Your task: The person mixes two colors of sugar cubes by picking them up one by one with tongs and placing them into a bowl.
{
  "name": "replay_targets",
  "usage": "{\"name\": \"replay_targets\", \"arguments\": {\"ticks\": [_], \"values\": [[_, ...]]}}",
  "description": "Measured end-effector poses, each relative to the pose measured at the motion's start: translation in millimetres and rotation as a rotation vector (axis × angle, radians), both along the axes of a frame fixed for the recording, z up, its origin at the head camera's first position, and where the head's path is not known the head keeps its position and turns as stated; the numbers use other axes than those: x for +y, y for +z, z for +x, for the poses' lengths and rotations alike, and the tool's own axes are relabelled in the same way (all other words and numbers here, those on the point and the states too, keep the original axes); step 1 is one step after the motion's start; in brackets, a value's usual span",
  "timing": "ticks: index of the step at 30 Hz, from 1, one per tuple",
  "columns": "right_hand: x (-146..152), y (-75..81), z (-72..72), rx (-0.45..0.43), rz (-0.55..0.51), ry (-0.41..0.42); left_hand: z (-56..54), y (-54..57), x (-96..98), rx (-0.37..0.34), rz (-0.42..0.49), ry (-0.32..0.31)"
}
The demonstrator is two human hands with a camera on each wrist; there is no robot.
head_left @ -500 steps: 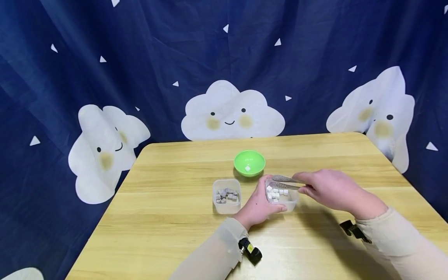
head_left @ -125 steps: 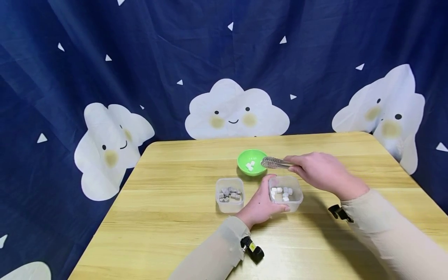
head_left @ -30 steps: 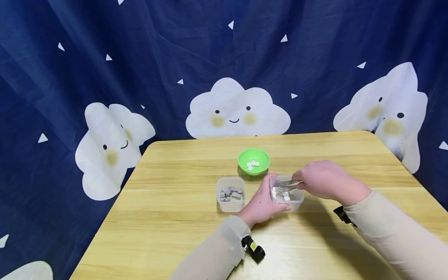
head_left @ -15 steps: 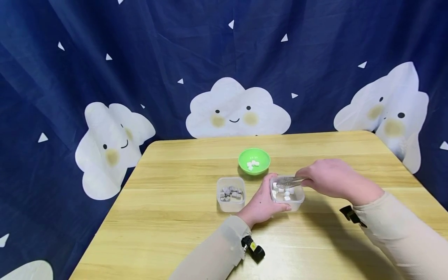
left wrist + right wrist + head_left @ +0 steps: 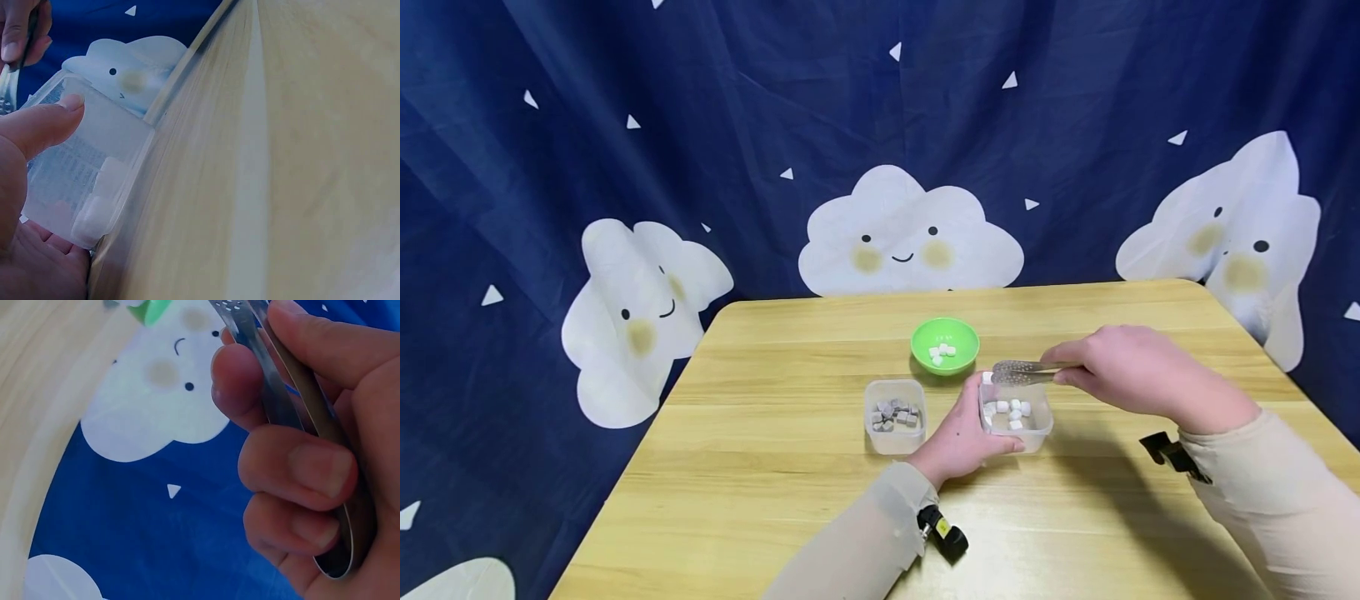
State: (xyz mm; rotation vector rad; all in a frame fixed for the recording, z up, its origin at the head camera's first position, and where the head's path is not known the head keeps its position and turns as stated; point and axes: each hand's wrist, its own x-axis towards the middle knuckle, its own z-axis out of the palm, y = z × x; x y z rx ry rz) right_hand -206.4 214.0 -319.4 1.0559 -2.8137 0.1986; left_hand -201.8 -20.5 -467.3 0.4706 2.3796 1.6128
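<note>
My left hand (image 5: 958, 437) grips a clear plastic container (image 5: 1037, 427) by its left side, thumb along the front wall. Several white cubes (image 5: 1017, 410) lie inside it. With curled fingers my right hand (image 5: 1131, 375) holds perforated metal tongs (image 5: 1024, 375), whose handles (image 5: 300, 387) show in the right wrist view. At the tongs' tips, above the container's back left rim, is one white cube (image 5: 987, 377). A green bowl (image 5: 922, 337) just behind holds several white cubes. In the left wrist view the container's wall (image 5: 122, 112) appears tilted, my thumb against it.
A second clear container (image 5: 892, 446) with several grey cubes (image 5: 893, 414) stands left of my left hand. Everything rests on a wooden table (image 5: 737, 483). A dark blue curtain (image 5: 760, 100) with cloud prints hangs behind the table's back edge.
The tongs have risen out of the right container with a white cube at their tips. Earlier the bowl held one white cube; now it holds several. My left hand stays on the container.
</note>
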Motion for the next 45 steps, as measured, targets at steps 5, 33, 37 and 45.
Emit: {"name": "replay_targets", "arguments": {"ticks": [5, 33, 37, 45], "values": [[0, 1.5, -1.3, 0.027, -0.019, 0.007, -0.4, -0.9, 0.5, 0.008, 0.001, 0.000], [-34, -27.2, -30.4, 0.046, -0.065, -0.133, -0.7, -0.4, -2.2, 0.032, 0.015, -0.034], [-35, -23.4, -26.4, 0.034, -0.077, -0.127, -0.1, 0.4, -2.5, 0.030, 0.002, -0.031], [-27, -14.7, -17.4, 0.043, -0.082, -0.106, -0.2, 1.1, -3.2, 0.013, -0.004, -0.023]]}}
